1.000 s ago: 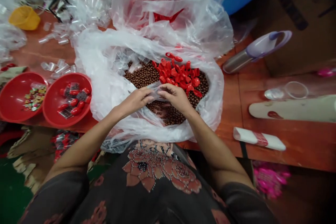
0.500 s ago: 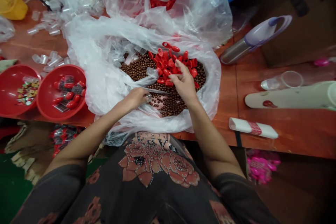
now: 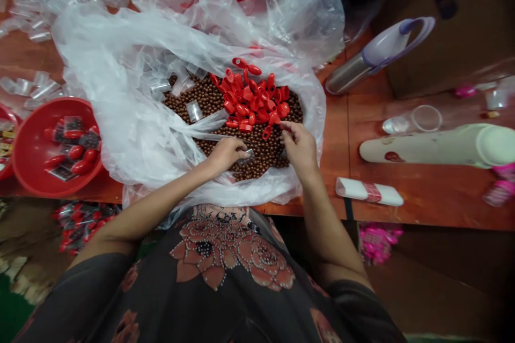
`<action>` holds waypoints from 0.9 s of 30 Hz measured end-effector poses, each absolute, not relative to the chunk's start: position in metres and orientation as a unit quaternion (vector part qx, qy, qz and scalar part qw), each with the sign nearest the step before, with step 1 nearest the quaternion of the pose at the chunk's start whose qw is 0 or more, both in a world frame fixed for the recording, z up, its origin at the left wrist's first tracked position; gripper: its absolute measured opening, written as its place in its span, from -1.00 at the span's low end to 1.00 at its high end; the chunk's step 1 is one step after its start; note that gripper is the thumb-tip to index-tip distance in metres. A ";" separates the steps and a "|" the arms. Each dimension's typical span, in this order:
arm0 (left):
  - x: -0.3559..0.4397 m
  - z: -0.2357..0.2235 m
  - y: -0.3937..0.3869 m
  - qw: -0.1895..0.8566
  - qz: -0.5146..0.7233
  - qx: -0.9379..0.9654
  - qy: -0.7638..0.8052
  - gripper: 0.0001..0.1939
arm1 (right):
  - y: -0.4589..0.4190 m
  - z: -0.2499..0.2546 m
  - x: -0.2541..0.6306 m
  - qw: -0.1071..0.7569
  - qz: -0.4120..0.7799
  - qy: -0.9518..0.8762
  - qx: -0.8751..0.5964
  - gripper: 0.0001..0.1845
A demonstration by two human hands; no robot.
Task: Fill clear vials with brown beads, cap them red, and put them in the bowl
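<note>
My left hand [image 3: 228, 154] is closed, pinching a small clear plastic container [image 3: 247, 156] just over the brown beads [image 3: 261, 155]. My right hand [image 3: 300, 147] is at the right side of the beads, its fingers bent inward beside the pile of red plastic caps [image 3: 251, 96]. Whatever its fingertips hold is too small and partly hidden to make out. One red cap with a ring-shaped end [image 3: 266, 133] lies just left of those fingertips. Another clear container [image 3: 193, 111] rests on the beads. Beads and caps lie in a spread white plastic bag [image 3: 108, 64].
On the left, a red bowl [image 3: 30, 144] holds several capped pieces. Loose clear containers [image 3: 40, 88] lie behind it. To the right are a steel bottle with a lilac top [image 3: 362, 64], a pale long flask [image 3: 422, 144] and a white packet [image 3: 370, 191] on the orange table [image 3: 442, 203].
My right hand has drawn back from the red caps, down and to the right. My left hand has moved right over the beads with the clear container. The view has shifted right.
</note>
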State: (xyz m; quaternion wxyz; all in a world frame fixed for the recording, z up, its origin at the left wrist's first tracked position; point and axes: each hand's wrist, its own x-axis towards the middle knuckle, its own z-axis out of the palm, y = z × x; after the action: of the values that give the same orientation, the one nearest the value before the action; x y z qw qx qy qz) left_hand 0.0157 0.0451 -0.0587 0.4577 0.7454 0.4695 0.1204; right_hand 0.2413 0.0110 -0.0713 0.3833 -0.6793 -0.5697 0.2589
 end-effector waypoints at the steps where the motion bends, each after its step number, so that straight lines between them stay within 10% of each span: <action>1: 0.020 -0.059 0.043 0.458 0.125 0.744 0.470 -0.91 | 0.011 -0.072 0.241 0.382 0.268 -0.567 -0.679 -0.64; 27: 0.018 -0.065 0.028 0.804 0.272 0.346 0.400 -0.64 | 0.023 -0.064 0.218 0.334 0.234 -0.643 -0.648 -0.68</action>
State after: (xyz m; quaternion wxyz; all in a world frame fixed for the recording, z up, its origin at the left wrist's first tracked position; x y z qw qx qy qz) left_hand 0.0181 0.0280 -0.0652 0.8038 0.3459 0.4001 0.2724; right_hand 0.2183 0.0232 -0.0637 0.3345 -0.6480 -0.6429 0.2344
